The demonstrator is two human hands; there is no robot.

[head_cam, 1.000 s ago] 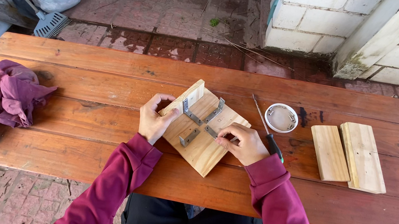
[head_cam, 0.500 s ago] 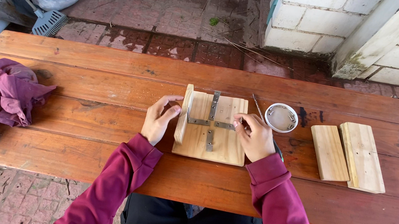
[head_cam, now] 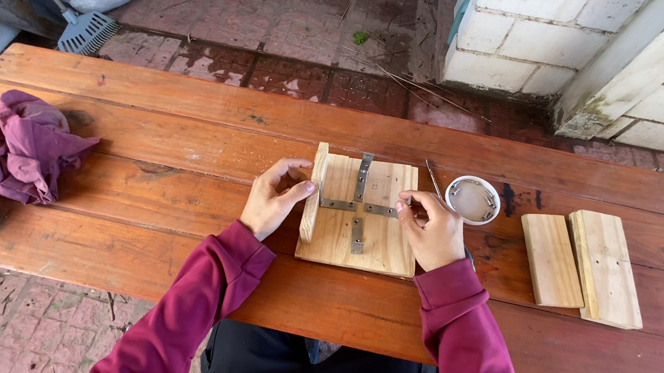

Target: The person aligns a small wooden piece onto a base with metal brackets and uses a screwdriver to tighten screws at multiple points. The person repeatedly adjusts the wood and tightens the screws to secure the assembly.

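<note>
My left hand (head_cam: 274, 200) rests against upright side strip of wooden board (head_cam: 360, 216), fingers loosely curled, gripping nothing. My right hand (head_cam: 433, 229) pinches right end of metal brackets (head_cam: 357, 206) lying crossed on board. Board lies mid-table (head_cam: 170, 186), small round dish (head_cam: 473, 199) just beside, two wood blocks (head_cam: 582, 263) further right.

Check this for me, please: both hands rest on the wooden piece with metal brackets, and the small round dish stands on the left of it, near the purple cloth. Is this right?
Not quite. In the head view the small round dish stands to the right of the wooden piece, beside the right hand, far from the purple cloth. The rest holds: the left hand also rests on the piece.
</note>
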